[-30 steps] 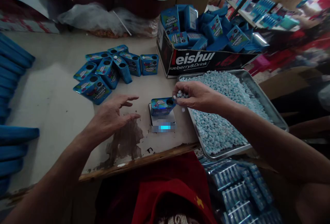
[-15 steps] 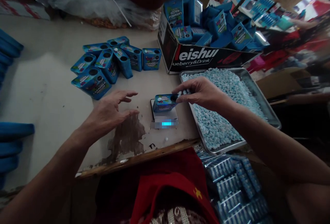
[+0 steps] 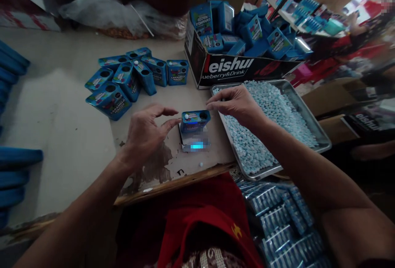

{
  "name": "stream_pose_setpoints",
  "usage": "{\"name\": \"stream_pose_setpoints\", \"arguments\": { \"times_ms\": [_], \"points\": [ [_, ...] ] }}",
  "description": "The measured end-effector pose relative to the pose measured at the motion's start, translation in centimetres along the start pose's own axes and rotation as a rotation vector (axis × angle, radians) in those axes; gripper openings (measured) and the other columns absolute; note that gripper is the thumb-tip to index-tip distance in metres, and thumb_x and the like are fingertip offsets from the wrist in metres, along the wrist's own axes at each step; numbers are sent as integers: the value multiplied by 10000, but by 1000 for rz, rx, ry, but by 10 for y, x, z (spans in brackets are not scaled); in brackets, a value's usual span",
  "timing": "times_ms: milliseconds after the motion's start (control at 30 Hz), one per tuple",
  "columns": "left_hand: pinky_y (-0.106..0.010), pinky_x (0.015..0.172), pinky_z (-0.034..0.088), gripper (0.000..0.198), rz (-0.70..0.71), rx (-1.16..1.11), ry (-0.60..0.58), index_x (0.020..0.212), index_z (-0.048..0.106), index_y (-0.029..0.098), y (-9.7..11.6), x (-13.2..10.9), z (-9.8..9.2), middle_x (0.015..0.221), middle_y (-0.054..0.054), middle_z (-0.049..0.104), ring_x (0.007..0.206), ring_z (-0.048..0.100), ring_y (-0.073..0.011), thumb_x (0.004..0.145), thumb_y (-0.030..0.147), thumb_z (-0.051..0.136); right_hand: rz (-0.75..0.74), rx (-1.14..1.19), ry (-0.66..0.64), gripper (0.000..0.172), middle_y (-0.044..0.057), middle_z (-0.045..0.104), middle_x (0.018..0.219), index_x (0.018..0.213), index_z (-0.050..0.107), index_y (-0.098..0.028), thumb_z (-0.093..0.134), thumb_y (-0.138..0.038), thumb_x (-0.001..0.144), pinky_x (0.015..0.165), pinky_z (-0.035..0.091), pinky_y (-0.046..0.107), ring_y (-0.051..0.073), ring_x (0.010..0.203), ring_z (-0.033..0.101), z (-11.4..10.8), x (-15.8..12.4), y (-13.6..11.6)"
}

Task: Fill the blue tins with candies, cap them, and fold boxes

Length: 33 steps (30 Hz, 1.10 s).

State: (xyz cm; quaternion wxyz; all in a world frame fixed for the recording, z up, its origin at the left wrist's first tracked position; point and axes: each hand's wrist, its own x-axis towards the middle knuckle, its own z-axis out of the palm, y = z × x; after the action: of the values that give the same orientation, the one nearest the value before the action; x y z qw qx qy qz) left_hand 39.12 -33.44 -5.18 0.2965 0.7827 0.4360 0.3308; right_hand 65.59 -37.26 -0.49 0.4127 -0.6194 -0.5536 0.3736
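Note:
A small blue candy box (image 3: 195,122) with a dark round hole in its top stands on a little digital scale (image 3: 188,139) with a lit display. One white candy lies on the box's top, left of the hole. My left hand (image 3: 148,130) is open just left of the box, thumb and forefinger apart, the thumb tip near its side. To the right, above the tray's near corner, my right hand (image 3: 236,104) has its fingers pressed together close to the hole; what they hold is hidden. Blue-white candies (image 3: 262,136) fill much of the metal tray (image 3: 239,157).
Several blue candy boxes (image 3: 123,81) stand grouped at the back left. A black carton (image 3: 212,70) heaped with more boxes is behind the tray. Blue stacks (image 3: 20,163) line the left side. A loose candy (image 3: 200,164) lies near the table's wooden edge (image 3: 179,183).
My left hand has moved right, up to the box. My right hand has drawn slightly back from the hole, and the candies seen between its fingers no longer show.

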Motion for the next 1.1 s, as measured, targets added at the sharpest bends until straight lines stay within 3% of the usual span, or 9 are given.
{"name": "stream_pose_setpoints", "arguments": {
  "times_ms": [133,267,367,467,667,867,967,1100],
  "points": [
    [-313,923,549,206,88,23,-2,1020,777,239,8,9,5,1028,-19,764,966,701,-196,858,366,764,199,305,11,266,-35,553,661,908,766,-171,842,-383,766,468,266,224,62,526,366,-11,-32,7],
    [-317,917,561,203,82,-40,40,1026,764,208,3,8,-2,1036,-23,748,952,701,-174,864,331,766,389,296,-140,276,-30,596,697,910,737,-198,750,-470,867,502,340,217,77,549,458,11,-90,35],
    [-345,938,575,198,49,-80,71,1028,760,202,-2,5,-8,1023,-15,747,939,706,-170,853,293,776,297,-49,-182,222,14,728,825,890,768,-209,713,-424,902,689,467,265,141,721,632,45,-124,62],
    [-375,970,581,211,36,-69,40,1058,753,234,-3,5,-13,1057,-13,745,953,707,-181,876,340,750,118,-401,-147,189,49,782,983,978,798,-237,660,-361,945,838,495,323,206,881,702,70,-141,82],
    [-370,939,587,209,59,-56,63,1009,766,202,8,6,-9,1022,-21,755,931,707,-179,836,318,789,4,-554,-85,207,60,771,938,1001,805,-237,630,-345,975,792,512,323,209,831,711,86,-151,103],
    [-356,927,570,193,128,-2,55,1002,769,232,13,11,-2,1015,-23,750,940,703,-189,840,335,786,75,-237,-33,182,38,800,984,1011,810,-231,673,-331,947,834,521,311,202,889,732,79,-150,93],
    [-338,889,567,197,142,23,13,995,777,239,14,15,-1,1000,-23,743,937,694,-195,841,361,781,175,-44,23,200,9,808,946,978,821,-252,722,-410,907,822,521,299,195,881,736,60,-147,73],
    [-319,838,543,191,146,72,-43,990,791,257,14,17,2,1003,-23,741,950,679,-203,848,383,765,193,25,104,229,4,804,909,951,828,-256,763,-457,863,828,516,309,197,876,725,29,-137,49]
  ]
}}
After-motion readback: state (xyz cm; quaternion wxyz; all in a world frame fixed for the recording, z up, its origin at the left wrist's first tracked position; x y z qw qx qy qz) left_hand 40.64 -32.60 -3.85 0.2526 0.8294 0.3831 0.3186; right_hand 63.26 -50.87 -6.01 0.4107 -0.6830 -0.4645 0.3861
